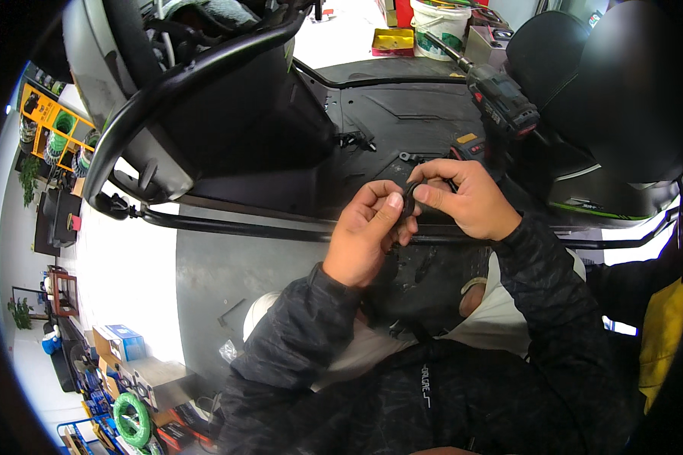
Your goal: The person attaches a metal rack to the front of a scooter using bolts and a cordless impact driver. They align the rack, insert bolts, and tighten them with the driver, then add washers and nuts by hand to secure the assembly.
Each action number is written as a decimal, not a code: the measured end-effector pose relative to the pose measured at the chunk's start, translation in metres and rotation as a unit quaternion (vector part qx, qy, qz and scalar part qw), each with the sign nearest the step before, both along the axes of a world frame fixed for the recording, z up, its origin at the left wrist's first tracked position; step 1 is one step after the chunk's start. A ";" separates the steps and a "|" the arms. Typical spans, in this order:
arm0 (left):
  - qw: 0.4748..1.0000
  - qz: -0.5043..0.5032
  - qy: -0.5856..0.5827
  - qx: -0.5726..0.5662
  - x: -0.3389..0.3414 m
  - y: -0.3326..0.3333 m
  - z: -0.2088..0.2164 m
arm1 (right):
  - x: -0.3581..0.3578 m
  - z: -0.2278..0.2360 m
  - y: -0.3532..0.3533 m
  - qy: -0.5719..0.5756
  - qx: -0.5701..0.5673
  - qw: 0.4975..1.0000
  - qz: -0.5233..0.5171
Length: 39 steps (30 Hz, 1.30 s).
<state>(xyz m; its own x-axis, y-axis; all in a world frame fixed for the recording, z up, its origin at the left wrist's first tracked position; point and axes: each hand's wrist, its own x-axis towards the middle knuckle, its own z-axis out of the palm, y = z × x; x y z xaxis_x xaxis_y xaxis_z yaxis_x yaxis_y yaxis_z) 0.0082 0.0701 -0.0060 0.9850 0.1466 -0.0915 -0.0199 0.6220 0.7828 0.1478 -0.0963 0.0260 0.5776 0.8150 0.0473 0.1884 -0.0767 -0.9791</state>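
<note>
Pinching a black part, left hand and right hand could drop it onto the far footboard if either slips.

Marked items, placed by the cordless power tool. Tool: small reddish marking on its battery end, unreadable. Dark battery pack, below-left of the tool: yellow label, red marks. Dark jacket, well below: white capitals running downward. Vehicle side panel, below-right: small pale lettering, unreadable.
</note>
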 end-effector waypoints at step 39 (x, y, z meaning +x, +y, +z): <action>0.920 0.329 -0.204 -0.068 0.176 0.101 0.058 | 0.049 0.093 0.171 -0.129 0.169 0.939 -0.269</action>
<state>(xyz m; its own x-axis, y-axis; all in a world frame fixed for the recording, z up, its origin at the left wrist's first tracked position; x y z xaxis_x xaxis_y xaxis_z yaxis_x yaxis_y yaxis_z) 0.1837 0.1714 0.0516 0.6445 0.7370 0.2038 -0.7010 0.4631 0.5424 0.1965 0.0747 0.1185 0.8350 0.3222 0.4460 0.4457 0.0793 -0.8917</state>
